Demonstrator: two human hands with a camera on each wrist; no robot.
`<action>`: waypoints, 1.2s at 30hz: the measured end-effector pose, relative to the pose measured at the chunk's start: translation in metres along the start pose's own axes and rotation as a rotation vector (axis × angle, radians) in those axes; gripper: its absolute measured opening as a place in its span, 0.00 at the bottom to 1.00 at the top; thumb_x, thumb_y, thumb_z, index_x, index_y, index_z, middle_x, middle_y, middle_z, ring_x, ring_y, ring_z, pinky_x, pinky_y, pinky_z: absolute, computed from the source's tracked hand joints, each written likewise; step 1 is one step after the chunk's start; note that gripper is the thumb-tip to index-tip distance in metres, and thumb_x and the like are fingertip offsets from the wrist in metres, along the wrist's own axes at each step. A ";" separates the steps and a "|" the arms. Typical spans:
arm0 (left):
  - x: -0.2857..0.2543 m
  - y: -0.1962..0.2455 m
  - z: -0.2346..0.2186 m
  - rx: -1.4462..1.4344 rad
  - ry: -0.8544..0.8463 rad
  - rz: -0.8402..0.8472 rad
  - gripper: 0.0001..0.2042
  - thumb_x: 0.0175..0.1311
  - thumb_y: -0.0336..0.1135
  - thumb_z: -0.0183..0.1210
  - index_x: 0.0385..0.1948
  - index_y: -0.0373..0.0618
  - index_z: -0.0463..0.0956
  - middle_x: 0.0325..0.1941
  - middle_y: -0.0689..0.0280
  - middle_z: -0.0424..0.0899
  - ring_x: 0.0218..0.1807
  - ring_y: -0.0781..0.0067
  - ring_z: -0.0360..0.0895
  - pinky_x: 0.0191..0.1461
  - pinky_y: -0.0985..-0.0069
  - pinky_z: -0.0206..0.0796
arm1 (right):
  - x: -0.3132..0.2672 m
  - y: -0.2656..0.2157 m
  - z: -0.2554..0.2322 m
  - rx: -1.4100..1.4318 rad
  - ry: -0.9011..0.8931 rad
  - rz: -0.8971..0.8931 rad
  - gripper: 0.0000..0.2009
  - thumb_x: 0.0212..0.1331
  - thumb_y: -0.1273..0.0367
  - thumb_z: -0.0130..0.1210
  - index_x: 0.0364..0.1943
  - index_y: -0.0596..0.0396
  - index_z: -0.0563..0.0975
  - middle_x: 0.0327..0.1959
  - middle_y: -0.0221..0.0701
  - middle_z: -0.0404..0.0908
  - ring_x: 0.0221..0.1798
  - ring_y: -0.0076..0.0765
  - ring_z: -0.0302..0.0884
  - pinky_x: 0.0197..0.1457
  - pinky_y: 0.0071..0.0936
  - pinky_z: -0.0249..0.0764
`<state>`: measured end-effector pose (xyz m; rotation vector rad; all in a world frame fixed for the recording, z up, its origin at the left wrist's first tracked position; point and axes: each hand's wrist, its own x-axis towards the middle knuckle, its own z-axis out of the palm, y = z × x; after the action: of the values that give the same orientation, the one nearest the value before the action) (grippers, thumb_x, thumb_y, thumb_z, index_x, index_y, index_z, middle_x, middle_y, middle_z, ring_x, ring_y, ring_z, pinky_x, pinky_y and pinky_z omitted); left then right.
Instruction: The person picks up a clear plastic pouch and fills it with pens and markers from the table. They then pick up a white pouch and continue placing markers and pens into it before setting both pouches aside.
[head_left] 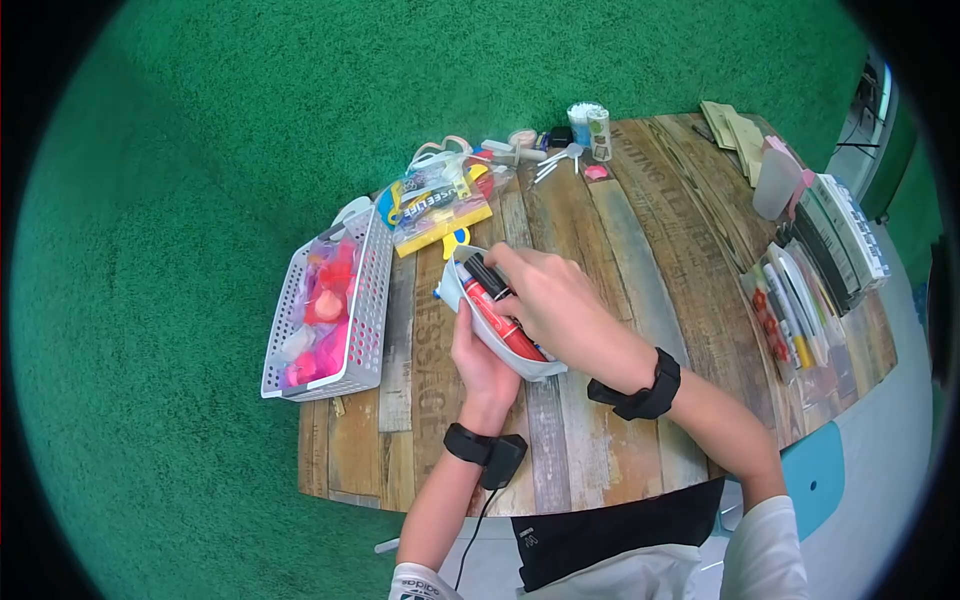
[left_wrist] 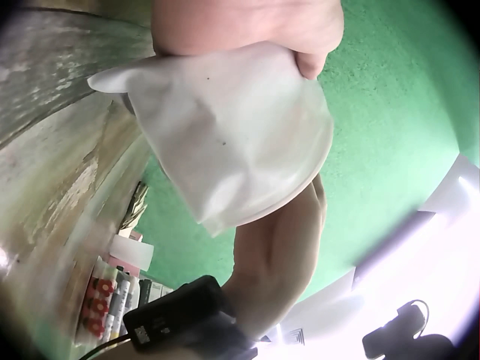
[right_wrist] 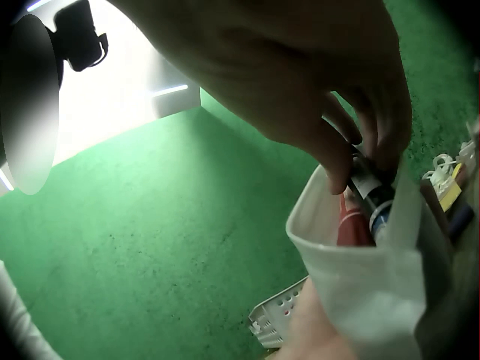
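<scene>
My left hand [head_left: 487, 366] holds a soft white pouch [left_wrist: 232, 142] from its near side, tilted above the table, its mouth open. Inside lie a thick red marker [head_left: 521, 345] and a black marker [head_left: 487, 276]. The right hand [head_left: 560, 305] reaches over the mouth, and its thumb and fingers pinch the black marker near its end. In the right wrist view that black marker [right_wrist: 365, 184] stands beside the red marker [right_wrist: 352, 229] within the pouch. Deeper contents are hidden by the right hand and the pouch wall.
A white perforated basket [head_left: 370, 330] of pink and red packets stands at left. Behind the pouch are a yellow-edged package [head_left: 440, 225], a cotton swab tub [head_left: 584, 122] and scattered small items. Pens in a clear bag [head_left: 795, 315] and a pink-and-clear container [head_left: 778, 185] lie at right.
</scene>
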<state>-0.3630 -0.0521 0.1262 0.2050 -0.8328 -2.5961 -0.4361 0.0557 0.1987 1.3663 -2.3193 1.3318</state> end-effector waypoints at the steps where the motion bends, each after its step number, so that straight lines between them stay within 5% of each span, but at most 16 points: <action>1: 0.001 0.000 -0.002 -0.038 -0.011 0.003 0.20 0.74 0.50 0.39 0.59 0.50 0.67 0.54 0.64 0.77 0.59 0.64 0.73 0.63 0.62 0.65 | 0.000 0.001 0.001 0.000 0.000 0.000 0.18 0.49 0.73 0.64 0.44 0.61 0.73 0.34 0.47 0.79 0.38 0.59 0.79 0.38 0.48 0.76; 4: -0.002 0.000 0.007 -0.049 0.018 0.015 0.22 0.74 0.51 0.38 0.60 0.49 0.66 0.55 0.63 0.77 0.59 0.64 0.73 0.63 0.63 0.66 | 0.000 0.005 0.003 -0.091 0.046 -0.052 0.17 0.49 0.74 0.63 0.45 0.61 0.74 0.32 0.45 0.79 0.37 0.57 0.78 0.38 0.45 0.74; 7: -0.001 0.001 -0.001 -0.015 -0.016 0.017 0.23 0.74 0.51 0.38 0.61 0.47 0.65 0.58 0.62 0.75 0.60 0.64 0.73 0.64 0.62 0.65 | 0.005 0.009 0.002 -0.170 0.282 -0.240 0.15 0.50 0.72 0.64 0.41 0.61 0.75 0.34 0.45 0.79 0.37 0.57 0.79 0.37 0.48 0.74; 10: 0.003 0.003 -0.017 -0.040 -0.169 -0.028 0.24 0.74 0.50 0.38 0.63 0.46 0.64 0.60 0.61 0.73 0.62 0.63 0.72 0.65 0.61 0.64 | 0.008 0.011 -0.002 0.072 0.209 -0.032 0.11 0.52 0.71 0.64 0.35 0.62 0.77 0.30 0.44 0.79 0.35 0.53 0.80 0.37 0.45 0.75; 12: 0.003 0.003 -0.014 -0.069 -0.249 -0.061 0.24 0.74 0.50 0.38 0.63 0.45 0.64 0.61 0.60 0.73 0.62 0.63 0.71 0.64 0.61 0.65 | 0.013 0.016 -0.009 0.297 -0.176 0.269 0.10 0.54 0.72 0.63 0.36 0.62 0.76 0.23 0.35 0.77 0.27 0.33 0.76 0.33 0.32 0.72; 14: -0.001 0.002 0.001 -0.004 -0.089 -0.059 0.24 0.74 0.53 0.38 0.62 0.46 0.65 0.60 0.61 0.74 0.57 0.64 0.75 0.60 0.64 0.68 | 0.015 0.019 -0.011 0.343 -0.182 0.270 0.09 0.54 0.72 0.63 0.34 0.62 0.75 0.22 0.34 0.76 0.26 0.31 0.75 0.32 0.31 0.71; 28: 0.001 -0.011 -0.013 0.195 0.042 -0.066 0.22 0.74 0.48 0.45 0.62 0.46 0.64 0.59 0.63 0.75 0.60 0.64 0.73 0.65 0.62 0.65 | 0.015 0.028 -0.015 0.114 -0.078 0.075 0.09 0.53 0.74 0.60 0.27 0.64 0.72 0.19 0.39 0.76 0.25 0.34 0.76 0.30 0.34 0.69; 31: 0.002 -0.003 -0.015 0.140 0.043 -0.089 0.22 0.73 0.47 0.47 0.61 0.45 0.65 0.58 0.61 0.76 0.59 0.63 0.74 0.64 0.61 0.67 | 0.018 0.030 -0.020 0.267 -0.116 0.094 0.09 0.57 0.71 0.59 0.27 0.64 0.73 0.19 0.37 0.76 0.23 0.31 0.77 0.29 0.32 0.69; 33: 0.002 -0.002 -0.013 0.073 0.010 -0.084 0.20 0.72 0.46 0.48 0.58 0.44 0.68 0.54 0.59 0.78 0.54 0.62 0.77 0.60 0.61 0.70 | 0.020 0.026 -0.031 0.417 -0.364 0.327 0.11 0.62 0.68 0.56 0.27 0.62 0.73 0.19 0.33 0.77 0.20 0.27 0.75 0.27 0.29 0.70; 36: 0.003 0.000 -0.024 0.038 -0.077 -0.118 0.22 0.72 0.52 0.47 0.57 0.44 0.69 0.49 0.60 0.80 0.49 0.61 0.79 0.55 0.62 0.74 | 0.020 0.031 -0.030 0.344 -0.413 0.331 0.12 0.65 0.65 0.55 0.29 0.61 0.75 0.19 0.31 0.77 0.19 0.23 0.74 0.24 0.26 0.70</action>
<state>-0.3594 -0.0659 0.1064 0.1702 -0.9229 -2.7145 -0.4804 0.0715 0.2082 1.5220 -2.7830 1.7555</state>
